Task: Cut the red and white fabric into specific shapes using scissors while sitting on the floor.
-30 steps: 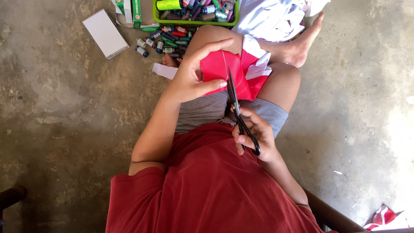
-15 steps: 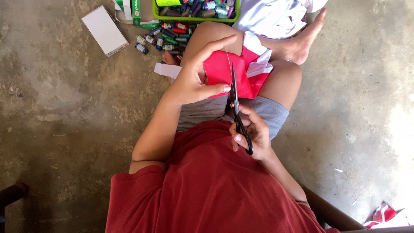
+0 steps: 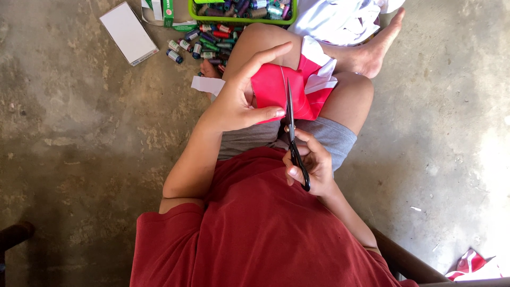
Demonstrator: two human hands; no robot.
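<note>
I sit on a concrete floor with a piece of red and white cloth (image 3: pixel 297 90) lying over my knee. My left hand (image 3: pixel 239 98) pinches the cloth's near left edge between thumb and fingers and holds it taut. My right hand (image 3: pixel 311 162) grips black-handled scissors (image 3: pixel 293 135), fingers through the loops. The blades point away from me and run along the red cloth, just right of my left thumb.
A green tray (image 3: pixel 241 13) of coloured thread spools stands ahead, with several spools (image 3: pixel 199 45) spilled beside it. A white box (image 3: pixel 128 33) lies at the upper left, white fabric (image 3: pixel 340 18) at the top, a small white scrap (image 3: pixel 207 84) by my knee, and red-white cloth (image 3: pixel 473 264) at the lower right.
The scissors and my right hand have shifted slightly toward my body and straightened. My left hand keeps its hold on the red cloth, thumb now pressed nearer the blades.
</note>
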